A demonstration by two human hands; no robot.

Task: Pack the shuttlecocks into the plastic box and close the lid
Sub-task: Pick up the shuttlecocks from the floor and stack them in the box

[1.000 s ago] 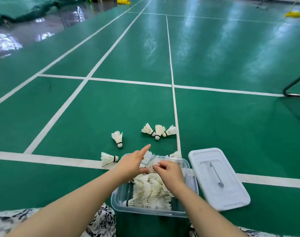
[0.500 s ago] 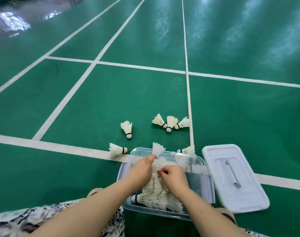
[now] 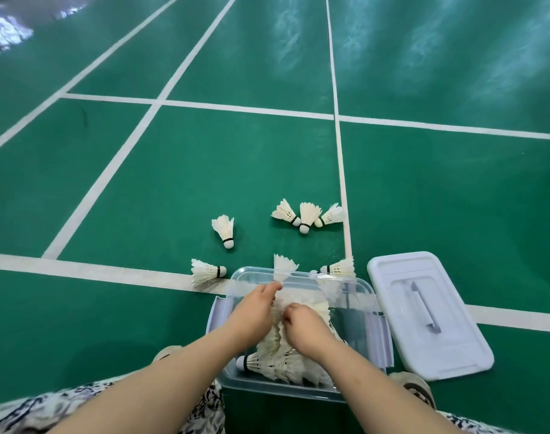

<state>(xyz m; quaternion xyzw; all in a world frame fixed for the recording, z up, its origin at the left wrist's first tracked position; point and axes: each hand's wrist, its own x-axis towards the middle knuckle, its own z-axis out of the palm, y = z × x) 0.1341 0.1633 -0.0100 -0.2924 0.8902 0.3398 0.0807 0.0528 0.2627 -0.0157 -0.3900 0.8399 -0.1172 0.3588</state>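
You were partway through the packing. The clear plastic box point(image 3: 283, 392) stood on the green court floor point(image 3: 173, 183) just in front of you, and many white feather shuttlecocks point(image 3: 280, 361) already lay inside it, nested in rows.

Both your hands were down in the box, on top of this pile. Your right hand point(image 3: 305, 324) had its fingers curled onto the feathers, so its grip was narrow and seemed to pinch some of the packed shuttlecocks. Your left hand point(image 3: 256, 308) showed only its back, with the fingertips among the feathers; I could not tell if its grip held anything.

Seven pieces were not yet packed:
- a group of three point(image 3: 305, 216) well beyond the box
- a single one point(image 3: 224, 230) to their left
- one on the white line point(image 3: 204, 272) just left of the box
- one at the far right corner point(image 3: 339, 267)
- one standing at the far rim point(image 3: 284, 264)

The white plastic lid point(image 3: 392, 292) lay on the floor just right of the box, so the closing was also left to do.
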